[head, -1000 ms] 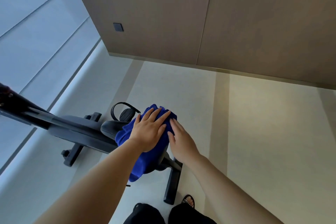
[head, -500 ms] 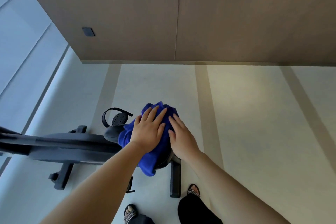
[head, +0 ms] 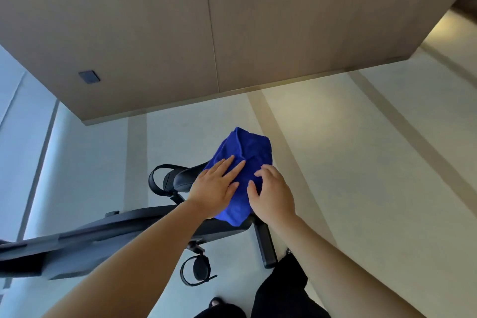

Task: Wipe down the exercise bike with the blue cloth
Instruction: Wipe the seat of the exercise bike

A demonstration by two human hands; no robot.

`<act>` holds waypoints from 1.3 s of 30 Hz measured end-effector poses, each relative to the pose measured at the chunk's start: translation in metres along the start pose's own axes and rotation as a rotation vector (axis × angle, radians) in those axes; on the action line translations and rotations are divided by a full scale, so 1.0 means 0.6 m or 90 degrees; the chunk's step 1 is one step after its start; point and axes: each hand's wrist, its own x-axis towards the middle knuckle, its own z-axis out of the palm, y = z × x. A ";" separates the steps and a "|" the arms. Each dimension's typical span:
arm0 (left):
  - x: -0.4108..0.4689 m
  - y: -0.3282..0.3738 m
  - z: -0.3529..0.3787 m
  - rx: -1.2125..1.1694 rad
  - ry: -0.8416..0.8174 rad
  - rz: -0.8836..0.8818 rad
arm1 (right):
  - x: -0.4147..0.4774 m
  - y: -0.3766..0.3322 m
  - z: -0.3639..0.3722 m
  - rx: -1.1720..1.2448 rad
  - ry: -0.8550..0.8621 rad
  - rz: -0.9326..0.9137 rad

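I am on the saddle step: the blue cloth [head: 247,152] lies draped over the seat [head: 185,181] of the exercise bike [head: 129,235]. My left hand [head: 214,188] presses it flat, fingers straight. My right hand [head: 273,196] has its grip curled on the cloth's edge. Next, I judge, comes the frame, which needs steady pressure.

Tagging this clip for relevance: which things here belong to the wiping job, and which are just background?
Job: blue cloth, exercise bike, its seat, left hand, right hand.
Background: dark wall plate, wood-panel wall, floor.
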 end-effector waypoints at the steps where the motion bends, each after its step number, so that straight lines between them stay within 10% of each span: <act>1: -0.008 -0.010 -0.004 -0.006 0.022 -0.017 | 0.001 -0.016 0.002 -0.005 0.032 -0.004; 12: -0.031 -0.075 0.004 0.034 -0.037 -0.101 | 0.058 -0.068 0.113 -0.244 -0.007 0.070; 39: 0.018 0.000 0.018 0.023 -0.063 0.057 | 0.023 0.016 0.061 -0.108 -0.020 0.007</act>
